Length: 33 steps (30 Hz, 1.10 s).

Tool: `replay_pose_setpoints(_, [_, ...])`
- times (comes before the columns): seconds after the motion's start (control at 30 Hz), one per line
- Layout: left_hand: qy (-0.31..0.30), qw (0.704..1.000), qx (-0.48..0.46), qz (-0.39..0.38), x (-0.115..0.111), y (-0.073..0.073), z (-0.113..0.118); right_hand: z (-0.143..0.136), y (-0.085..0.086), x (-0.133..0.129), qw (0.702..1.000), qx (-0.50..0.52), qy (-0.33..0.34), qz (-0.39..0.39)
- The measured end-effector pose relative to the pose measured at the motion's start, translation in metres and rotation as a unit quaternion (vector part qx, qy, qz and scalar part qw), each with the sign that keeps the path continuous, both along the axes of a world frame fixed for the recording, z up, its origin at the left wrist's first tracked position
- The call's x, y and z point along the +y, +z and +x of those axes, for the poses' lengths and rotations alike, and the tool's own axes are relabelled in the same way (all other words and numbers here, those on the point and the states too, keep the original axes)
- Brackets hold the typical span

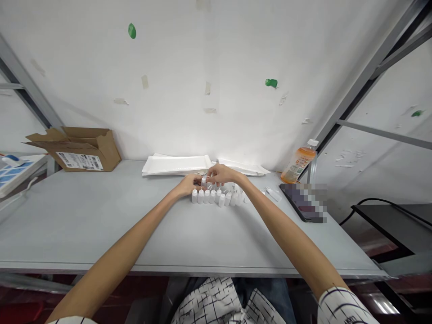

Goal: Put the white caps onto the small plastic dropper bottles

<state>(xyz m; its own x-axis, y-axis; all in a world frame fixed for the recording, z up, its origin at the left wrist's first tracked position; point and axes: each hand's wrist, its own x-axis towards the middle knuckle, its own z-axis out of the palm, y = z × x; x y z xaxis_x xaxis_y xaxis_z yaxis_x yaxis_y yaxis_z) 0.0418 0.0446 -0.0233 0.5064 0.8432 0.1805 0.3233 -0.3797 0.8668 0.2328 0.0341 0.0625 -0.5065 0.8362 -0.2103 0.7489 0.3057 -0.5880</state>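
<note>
Several small white bottles [222, 200] stand close together in a row on the grey table [162, 229], with more white pieces behind them. Just behind the row's left end, my left hand [190, 184] is closed round one small white bottle [203, 182]. My right hand [222, 174] reaches over from the right, its fingers bent down at the top of that same bottle. Whether the right fingertips pinch its cap or some small part is too small to make out.
White flat packets [177, 165] lie against the wall behind my hands. An open cardboard box [86, 150] stands at the back left. At right are an orange drink bottle [299, 162], a dark, partly blurred tablet or phone [299, 202] and a small clear bag [272, 194].
</note>
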Motion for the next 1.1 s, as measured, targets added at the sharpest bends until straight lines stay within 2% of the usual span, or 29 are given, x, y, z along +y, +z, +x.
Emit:
replay_pose_setpoints(0.37, [-0.003,1.000,0.002,-0.007,0.003,-0.001,0.000,0.002,-0.002,0.001,0.999,-0.021,0.007,0.036])
replay_pose_setpoints(0.5, [-0.006,1.000,-0.001,-0.010,0.001,0.001,-0.001,0.005,-0.001,0.000,1.000,0.004,0.004,0.029])
replay_pose_setpoints(0.6, [-0.012,1.000,-0.006,-0.019,-0.001,0.004,-0.002,0.016,0.003,0.002,0.998,0.049,-0.025,0.039])
replay_pose_setpoints(0.73, [-0.015,0.999,-0.009,-0.037,-0.002,0.008,-0.006,0.049,0.006,0.004,0.980,0.089,-0.097,0.146])
replay_pose_setpoints(0.9, [-0.023,0.996,-0.007,-0.082,0.001,0.013,-0.014,0.106,-0.006,-0.017,0.936,-0.021,-0.239,0.256])
replay_pose_setpoints(0.97, [-0.016,0.993,-0.007,-0.115,0.004,0.014,-0.018,0.125,-0.013,-0.032,0.919,-0.081,-0.290,0.256])
replay_pose_setpoints(1.1, [-0.006,0.988,-0.019,-0.150,0.006,0.016,-0.026,0.157,-0.023,-0.055,0.915,-0.158,-0.311,0.204])
